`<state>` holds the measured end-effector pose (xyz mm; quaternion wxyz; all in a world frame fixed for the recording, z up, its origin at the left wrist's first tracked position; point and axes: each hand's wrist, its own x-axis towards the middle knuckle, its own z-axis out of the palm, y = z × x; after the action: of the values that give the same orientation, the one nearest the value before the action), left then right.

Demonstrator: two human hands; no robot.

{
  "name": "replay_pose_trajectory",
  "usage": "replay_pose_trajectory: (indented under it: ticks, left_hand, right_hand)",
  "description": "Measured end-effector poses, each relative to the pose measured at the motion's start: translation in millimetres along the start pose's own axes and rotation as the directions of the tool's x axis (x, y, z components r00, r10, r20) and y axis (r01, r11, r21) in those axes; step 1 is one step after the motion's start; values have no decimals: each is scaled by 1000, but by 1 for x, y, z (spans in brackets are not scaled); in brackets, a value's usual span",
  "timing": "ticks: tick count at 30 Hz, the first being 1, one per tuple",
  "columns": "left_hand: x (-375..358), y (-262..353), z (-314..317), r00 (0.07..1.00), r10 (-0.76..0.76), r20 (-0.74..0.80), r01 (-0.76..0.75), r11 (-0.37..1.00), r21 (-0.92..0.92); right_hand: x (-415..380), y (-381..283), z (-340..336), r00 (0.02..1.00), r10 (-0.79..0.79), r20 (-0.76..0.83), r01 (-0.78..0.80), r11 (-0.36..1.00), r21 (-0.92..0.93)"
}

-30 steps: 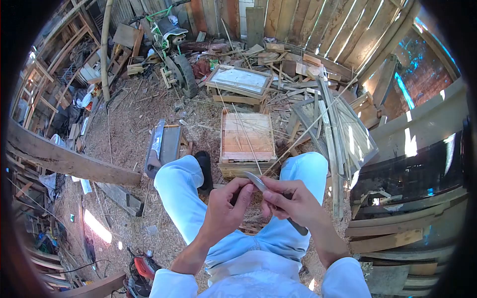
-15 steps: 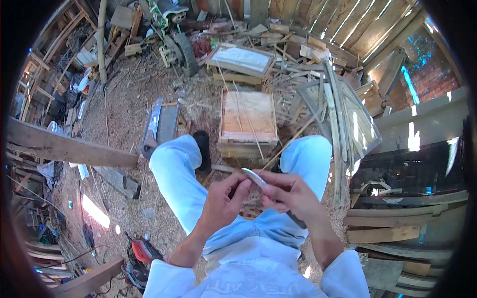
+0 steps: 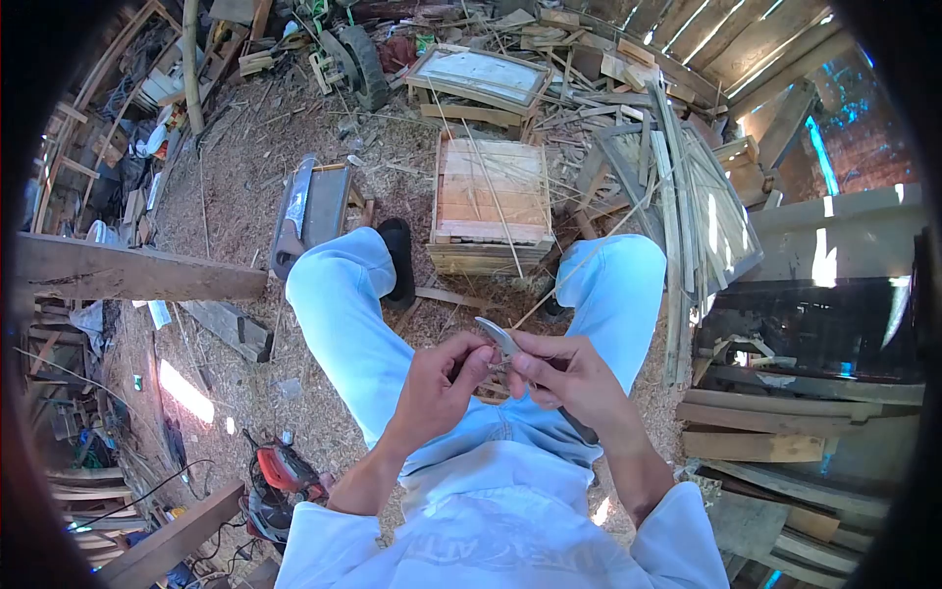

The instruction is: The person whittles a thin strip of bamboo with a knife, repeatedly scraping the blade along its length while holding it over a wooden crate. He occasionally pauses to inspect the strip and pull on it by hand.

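My right hand is closed around a knife, thumb pressed along it. The knife's curved, pale blade points up and to the left, and its dark handle end shows below my right wrist. Facing it, my left hand is closed in a pinch, thumb against the curled fingers, its tip right beside the blade. What the left fingers hold is too small to make out. Both hands are over my lap, between my spread knees. A wooden box with a slatted top stands on the ground just beyond them, thin sticks lying across it.
A handsaw lies on a small dark-topped stool by my left knee. A red power tool is at lower left, near a wooden beam. Scrap wood and long strips lie right; a framed panel lies beyond the box.
The view has tipped down slightly, so the box and knees appear higher. The knife blade has turned to point more steeply up, and both hands stay close together.
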<state>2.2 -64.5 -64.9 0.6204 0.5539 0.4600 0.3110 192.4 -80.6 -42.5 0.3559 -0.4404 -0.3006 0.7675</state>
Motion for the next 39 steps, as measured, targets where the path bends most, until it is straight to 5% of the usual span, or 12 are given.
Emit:
replay_pose_trajectory:
  ticks: [4,17,21,24,31,33,37,39]
  left_hand:
    - [-3,8,-1,1000,14,-10,-14,999,35]
    - [-1,5,-8,999,1,37,-1,1000,-23]
    - [1,5,-5,999,-24,35,26,997,-72]
    - [4,7,-3,991,-107,80,123,963,-241]
    - [3,4,-11,968,-118,220,180,942,-285]
    - [4,6,-10,970,-114,215,175,942,-288]
    - [5,8,-6,968,-123,218,196,916,-351]
    - [3,9,-8,973,-106,207,175,921,-349]
  right_hand:
    - [1,-19,-13,990,-7,-144,8,1000,7]
    - [2,-29,-34,970,-90,-228,104,993,50]
    - [0,-23,-15,979,-93,-183,84,995,-57]
    - [1,-7,-2,999,-33,37,35,997,-69]
    - [-5,-29,-22,993,-73,-94,74,997,4]
    - [-6,-31,-8,996,16,-89,-30,987,-158]
    - [-3,-19,-8,999,26,38,-23,997,-71]
    - [-7,-37,-18,985,-62,-163,47,994,-94]
